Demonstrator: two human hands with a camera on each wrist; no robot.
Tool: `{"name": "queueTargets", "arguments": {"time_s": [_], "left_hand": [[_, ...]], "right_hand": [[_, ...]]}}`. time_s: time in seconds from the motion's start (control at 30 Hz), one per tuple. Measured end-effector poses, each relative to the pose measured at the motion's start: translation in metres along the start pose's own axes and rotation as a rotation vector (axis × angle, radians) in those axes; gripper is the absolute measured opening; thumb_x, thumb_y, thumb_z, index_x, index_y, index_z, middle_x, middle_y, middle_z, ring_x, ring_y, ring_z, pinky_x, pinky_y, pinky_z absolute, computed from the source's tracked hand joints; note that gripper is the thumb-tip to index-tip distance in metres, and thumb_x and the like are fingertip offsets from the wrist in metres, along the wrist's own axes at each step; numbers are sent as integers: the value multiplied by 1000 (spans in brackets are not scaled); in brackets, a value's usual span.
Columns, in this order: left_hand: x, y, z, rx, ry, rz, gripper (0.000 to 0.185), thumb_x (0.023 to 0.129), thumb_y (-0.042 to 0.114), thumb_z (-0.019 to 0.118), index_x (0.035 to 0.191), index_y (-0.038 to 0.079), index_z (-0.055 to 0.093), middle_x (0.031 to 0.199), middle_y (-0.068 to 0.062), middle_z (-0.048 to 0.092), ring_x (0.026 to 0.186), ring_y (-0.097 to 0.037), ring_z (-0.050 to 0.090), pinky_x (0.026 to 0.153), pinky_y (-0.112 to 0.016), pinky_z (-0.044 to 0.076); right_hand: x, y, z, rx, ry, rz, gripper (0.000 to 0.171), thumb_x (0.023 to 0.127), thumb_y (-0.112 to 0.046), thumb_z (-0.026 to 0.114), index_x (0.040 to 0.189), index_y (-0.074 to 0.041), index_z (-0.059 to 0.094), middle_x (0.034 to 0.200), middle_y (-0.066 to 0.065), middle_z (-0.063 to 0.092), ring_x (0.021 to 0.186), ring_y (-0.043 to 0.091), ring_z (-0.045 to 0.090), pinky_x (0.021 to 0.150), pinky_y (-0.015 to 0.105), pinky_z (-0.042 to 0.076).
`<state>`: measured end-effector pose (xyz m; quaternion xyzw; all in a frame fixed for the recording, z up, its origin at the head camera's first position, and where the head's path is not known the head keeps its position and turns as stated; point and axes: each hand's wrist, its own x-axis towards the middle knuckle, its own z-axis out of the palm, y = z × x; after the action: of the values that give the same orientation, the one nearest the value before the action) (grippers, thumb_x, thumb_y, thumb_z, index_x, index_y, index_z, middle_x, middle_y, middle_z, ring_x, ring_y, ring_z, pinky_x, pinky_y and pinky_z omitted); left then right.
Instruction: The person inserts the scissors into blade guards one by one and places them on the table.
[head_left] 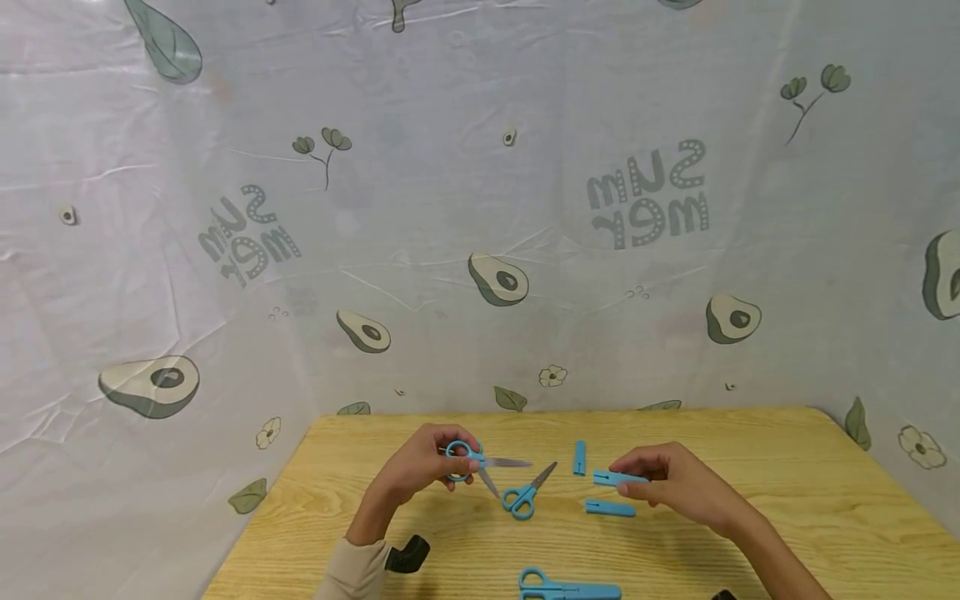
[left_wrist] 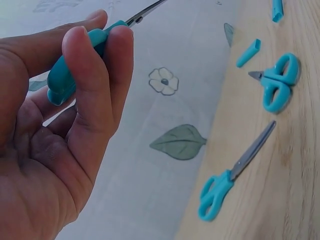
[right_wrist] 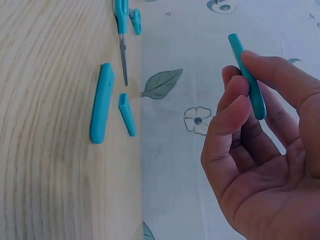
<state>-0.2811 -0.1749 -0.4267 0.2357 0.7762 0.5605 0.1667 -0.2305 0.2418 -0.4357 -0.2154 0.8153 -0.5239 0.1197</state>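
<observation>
My left hand (head_left: 435, 467) grips a pair of scissors (left_wrist: 60, 82) by the blue handles, between thumb and fingers, its blade (head_left: 506, 462) pointing right. On the table behind this hand lies a second pair of scissors (left_wrist: 217, 185), partly hidden in the head view. A third pair (head_left: 522, 497) rests just right of it, tip toward the back. Between the thumb and fingers of my right hand (head_left: 671, 483) is a slim blue blade cover (right_wrist: 256, 97), held above the table. Another cover (head_left: 610, 507) lies below that hand, and one more (head_left: 580, 458) to its left.
At the front of the wooden table (head_left: 765, 467) lies a pair of scissors with its blades inside a blue cover (head_left: 572, 591). A printed avocado sheet (head_left: 450, 350) hangs along the table's back edge and left side.
</observation>
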Motion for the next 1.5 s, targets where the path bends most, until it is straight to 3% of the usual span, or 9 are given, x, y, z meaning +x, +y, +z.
{"name": "queueTargets", "arguments": {"time_s": [0.43, 0.87, 1.5], "left_hand": [[8, 8, 11, 9, -11, 38, 21, 102, 14, 76, 117, 0, 72, 87, 1, 71, 80, -14, 74, 61, -24, 58], [20, 10, 27, -62, -17, 16, 20, 102, 12, 76, 119, 2, 73, 87, 2, 71, 83, -21, 76, 63, -26, 59], [27, 13, 44, -101, -34, 27, 19, 101, 12, 76, 117, 2, 73, 85, 1, 71, 78, -14, 74, 61, -24, 58]], "right_hand": [[5, -2, 2, 32, 7, -14, 37, 104, -19, 72, 135, 1, 70, 125, 25, 72, 89, 17, 72, 75, 35, 62], [9, -4, 6, 54, -3, -15, 38, 104, -20, 73, 135, 2, 70, 122, 24, 73, 85, 23, 72, 74, 36, 63], [15, -7, 11, 67, -2, -38, 38, 104, -20, 72, 134, 3, 70, 119, 22, 74, 79, 20, 70, 73, 36, 62]]}}
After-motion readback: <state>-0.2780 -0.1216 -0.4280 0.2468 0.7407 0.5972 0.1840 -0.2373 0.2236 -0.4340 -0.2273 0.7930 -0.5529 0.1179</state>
